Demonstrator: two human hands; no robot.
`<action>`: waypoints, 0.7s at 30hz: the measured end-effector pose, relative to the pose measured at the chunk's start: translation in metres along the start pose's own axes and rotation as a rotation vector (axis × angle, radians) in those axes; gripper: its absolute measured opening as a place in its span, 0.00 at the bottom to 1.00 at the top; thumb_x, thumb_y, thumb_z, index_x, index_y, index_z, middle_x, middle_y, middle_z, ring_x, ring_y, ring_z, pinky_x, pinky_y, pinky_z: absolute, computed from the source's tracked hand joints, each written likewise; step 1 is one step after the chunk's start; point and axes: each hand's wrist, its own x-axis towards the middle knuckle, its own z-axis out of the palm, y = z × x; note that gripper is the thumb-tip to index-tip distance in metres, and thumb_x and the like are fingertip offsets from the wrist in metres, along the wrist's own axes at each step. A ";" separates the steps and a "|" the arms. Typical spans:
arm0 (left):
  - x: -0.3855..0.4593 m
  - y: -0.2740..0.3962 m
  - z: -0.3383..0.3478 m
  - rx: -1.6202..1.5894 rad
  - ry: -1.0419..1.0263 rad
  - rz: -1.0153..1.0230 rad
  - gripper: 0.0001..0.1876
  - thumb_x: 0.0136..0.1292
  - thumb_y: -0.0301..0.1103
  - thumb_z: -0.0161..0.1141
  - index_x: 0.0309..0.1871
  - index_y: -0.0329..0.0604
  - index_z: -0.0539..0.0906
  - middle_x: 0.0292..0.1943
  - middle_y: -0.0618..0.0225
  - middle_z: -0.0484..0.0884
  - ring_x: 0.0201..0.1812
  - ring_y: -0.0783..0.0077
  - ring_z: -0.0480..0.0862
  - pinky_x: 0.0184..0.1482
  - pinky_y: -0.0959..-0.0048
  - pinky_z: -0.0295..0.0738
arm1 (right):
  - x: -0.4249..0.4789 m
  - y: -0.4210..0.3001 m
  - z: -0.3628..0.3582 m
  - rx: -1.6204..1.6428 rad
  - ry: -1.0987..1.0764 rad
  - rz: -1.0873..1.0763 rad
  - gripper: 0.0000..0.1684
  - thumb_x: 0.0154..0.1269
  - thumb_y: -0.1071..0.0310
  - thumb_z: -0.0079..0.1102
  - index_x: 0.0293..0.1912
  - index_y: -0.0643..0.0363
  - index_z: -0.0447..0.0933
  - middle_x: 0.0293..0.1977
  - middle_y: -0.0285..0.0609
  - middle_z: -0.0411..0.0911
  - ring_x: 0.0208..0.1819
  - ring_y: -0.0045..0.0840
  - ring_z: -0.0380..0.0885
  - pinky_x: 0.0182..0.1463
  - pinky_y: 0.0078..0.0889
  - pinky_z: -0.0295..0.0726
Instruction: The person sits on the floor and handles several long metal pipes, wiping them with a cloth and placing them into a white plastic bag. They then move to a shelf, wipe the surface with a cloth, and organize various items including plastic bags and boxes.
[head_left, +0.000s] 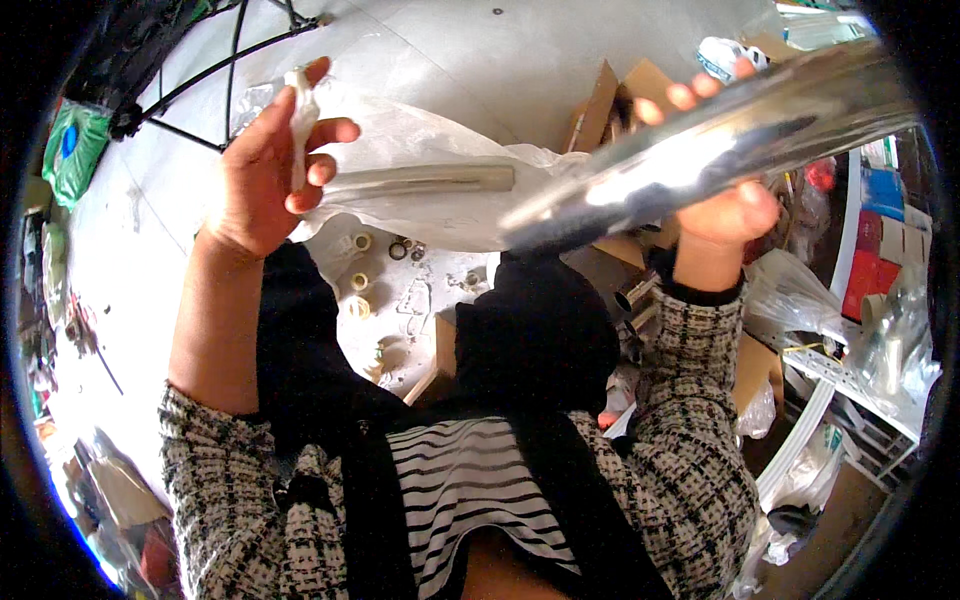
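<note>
My left hand (259, 165) is raised at the left, holding a small crumpled white wad (303, 124), perhaps plastic or cloth, between thumb and fingers. A shiny metal tube (675, 154), blurred along its near end, slants up to the right in the grip of my right hand (724, 214). Its far end runs into the dark rim of the view. A large translucent plastic bag (427, 221) spreads across my knees. Inside or on it lies another smooth tube (450, 178); which of the two I cannot tell. My left fingers hover near the bag's left end.
Several tape rolls (360, 281) lie on the floor between my legs. Open cardboard boxes (600, 105) stand beyond my right knee. A white metal shelf (855, 386) with plastic bags is at the right. Black metal rods (232, 56) reach in at upper left, beside a green bag (77, 150).
</note>
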 end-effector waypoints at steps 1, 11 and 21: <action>-0.003 0.000 0.001 0.021 0.041 -0.011 0.30 0.65 0.51 0.46 0.67 0.51 0.56 0.36 0.62 0.77 0.22 0.83 0.70 0.14 0.91 0.59 | 0.015 0.021 0.005 -0.045 -0.130 0.011 0.46 0.49 0.62 0.59 0.65 0.55 0.47 0.58 0.47 0.62 0.61 0.39 0.61 0.64 0.57 0.57; -0.003 0.007 -0.030 -0.144 0.195 0.000 0.30 0.64 0.55 0.46 0.64 0.49 0.60 0.23 0.73 0.69 0.17 0.85 0.60 0.16 0.87 0.51 | -0.034 0.233 -0.037 -0.692 -0.190 0.634 0.22 0.40 0.69 0.69 0.38 0.53 0.72 0.30 0.31 0.72 0.37 0.19 0.72 0.38 0.23 0.72; -0.018 0.019 -0.031 -0.058 0.135 0.040 0.31 0.64 0.57 0.45 0.64 0.47 0.62 0.17 0.76 0.65 0.13 0.87 0.55 0.13 0.87 0.47 | -0.058 0.279 -0.127 -1.543 -0.510 0.902 0.24 0.52 0.62 0.56 0.50 0.56 0.70 0.45 0.52 0.74 0.47 0.43 0.73 0.49 0.39 0.73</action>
